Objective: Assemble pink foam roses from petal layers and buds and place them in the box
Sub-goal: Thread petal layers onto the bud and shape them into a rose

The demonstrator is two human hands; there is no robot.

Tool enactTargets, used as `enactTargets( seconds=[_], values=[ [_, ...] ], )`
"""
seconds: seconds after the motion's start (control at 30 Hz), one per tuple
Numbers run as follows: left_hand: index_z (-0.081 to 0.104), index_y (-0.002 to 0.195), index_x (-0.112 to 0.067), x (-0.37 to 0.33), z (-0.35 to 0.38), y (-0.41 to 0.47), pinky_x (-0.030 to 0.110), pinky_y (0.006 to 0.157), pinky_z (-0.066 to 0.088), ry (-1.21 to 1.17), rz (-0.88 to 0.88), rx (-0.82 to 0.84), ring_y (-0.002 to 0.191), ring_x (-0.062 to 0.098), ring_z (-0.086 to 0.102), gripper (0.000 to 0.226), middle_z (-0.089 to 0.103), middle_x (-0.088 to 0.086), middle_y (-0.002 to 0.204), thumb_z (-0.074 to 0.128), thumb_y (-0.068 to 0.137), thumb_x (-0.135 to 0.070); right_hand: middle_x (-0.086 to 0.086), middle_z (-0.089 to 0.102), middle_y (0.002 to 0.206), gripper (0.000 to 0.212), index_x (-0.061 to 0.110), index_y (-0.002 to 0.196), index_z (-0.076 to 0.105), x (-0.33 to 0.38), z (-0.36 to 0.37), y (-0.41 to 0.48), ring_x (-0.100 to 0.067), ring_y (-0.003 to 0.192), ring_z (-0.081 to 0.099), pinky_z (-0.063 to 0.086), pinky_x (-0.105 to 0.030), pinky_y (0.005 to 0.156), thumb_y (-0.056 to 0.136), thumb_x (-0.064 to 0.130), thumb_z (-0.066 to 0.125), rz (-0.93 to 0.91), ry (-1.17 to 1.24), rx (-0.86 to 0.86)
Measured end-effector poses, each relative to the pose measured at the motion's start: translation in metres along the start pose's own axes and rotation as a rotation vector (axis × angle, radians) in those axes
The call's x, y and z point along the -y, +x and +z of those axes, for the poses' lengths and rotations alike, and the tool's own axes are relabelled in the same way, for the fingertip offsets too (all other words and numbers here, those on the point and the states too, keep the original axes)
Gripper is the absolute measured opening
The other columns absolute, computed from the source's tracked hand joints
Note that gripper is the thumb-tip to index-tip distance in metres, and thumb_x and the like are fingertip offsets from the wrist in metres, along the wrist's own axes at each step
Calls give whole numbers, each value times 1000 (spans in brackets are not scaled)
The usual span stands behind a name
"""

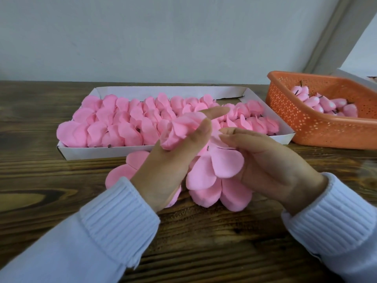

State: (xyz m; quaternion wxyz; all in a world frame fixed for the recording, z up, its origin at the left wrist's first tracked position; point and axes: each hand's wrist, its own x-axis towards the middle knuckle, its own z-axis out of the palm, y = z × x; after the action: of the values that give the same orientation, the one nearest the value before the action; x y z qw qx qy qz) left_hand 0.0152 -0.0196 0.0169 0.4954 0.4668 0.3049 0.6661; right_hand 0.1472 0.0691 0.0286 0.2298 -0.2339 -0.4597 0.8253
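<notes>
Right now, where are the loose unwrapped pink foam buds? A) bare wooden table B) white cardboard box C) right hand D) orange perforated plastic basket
D: the unwrapped pink foam buds lie piled in the orange perforated plastic basket at the right, while the white cardboard box holds only full-petalled roses.

Bare left hand, bare right hand, pale bluish-white sleeves, thick ribbed knit cuffs at both wrists

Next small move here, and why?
Probably press the petal layer up against the rose. The left hand holds the rose, the right hand holds the layer just below it, and a dark stem shows between them.
</notes>
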Motion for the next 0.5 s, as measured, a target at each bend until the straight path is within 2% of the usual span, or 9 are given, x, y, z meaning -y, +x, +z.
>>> enactTargets(
  seconds=[0.07,0.13,0.2,0.27,0.33,0.43,0.5],
  values=[
    [63,117,-20,1,0,1,20,85,52,51,17,-76,110,8,64,39,71,-6,113,59,83,-38,-18,65,100,47,-2,112,58,0,-1,-1,-25,89,62,54,-31,75,67,11,68,-83,-112,-66],
    [62,119,-20,1,-1,2,23,90,52,116,24,-168,112,6,62,45,70,-8,116,58,80,-41,-16,68,90,42,1,107,63,-3,-2,-2,-23,82,64,56,-33,74,67,12,71,-208,-252,-114],
    [63,117,-20,4,-3,2,33,94,52,134,23,-235,113,10,63,48,69,-5,118,61,75,-43,-12,70,78,21,8,94,68,-6,-1,-3,-20,71,63,54,-32,67,73,11,74,-404,-502,-183],
    [70,104,-25,5,-2,2,37,92,53,132,15,-260,110,13,65,33,71,-2,113,62,76,-41,-11,70,74,6,10,86,68,-7,0,-4,-22,64,60,51,-29,60,82,6,72,-594,-709,-234],
    [74,95,-32,5,-1,1,31,86,56,173,10,-250,103,12,68,23,74,-3,104,61,78,-41,-9,70,76,6,11,85,68,-9,0,-4,-25,65,62,51,-29,60,86,5,68,-707,-808,-242],
    [70,106,-28,3,0,-1,16,73,54,237,20,-211,85,3,70,24,75,-7,89,61,86,-39,-4,68,71,5,15,81,66,-10,4,-5,-25,65,63,50,-28,59,85,11,66,-768,-858,-261],
    [71,103,-27,2,2,-2,11,65,52,252,31,-185,77,-1,69,25,74,-9,82,60,81,-35,-4,67,67,6,15,78,65,-10,5,-6,-25,62,62,51,-34,58,84,17,63,-786,-873,-297]
  ],
)
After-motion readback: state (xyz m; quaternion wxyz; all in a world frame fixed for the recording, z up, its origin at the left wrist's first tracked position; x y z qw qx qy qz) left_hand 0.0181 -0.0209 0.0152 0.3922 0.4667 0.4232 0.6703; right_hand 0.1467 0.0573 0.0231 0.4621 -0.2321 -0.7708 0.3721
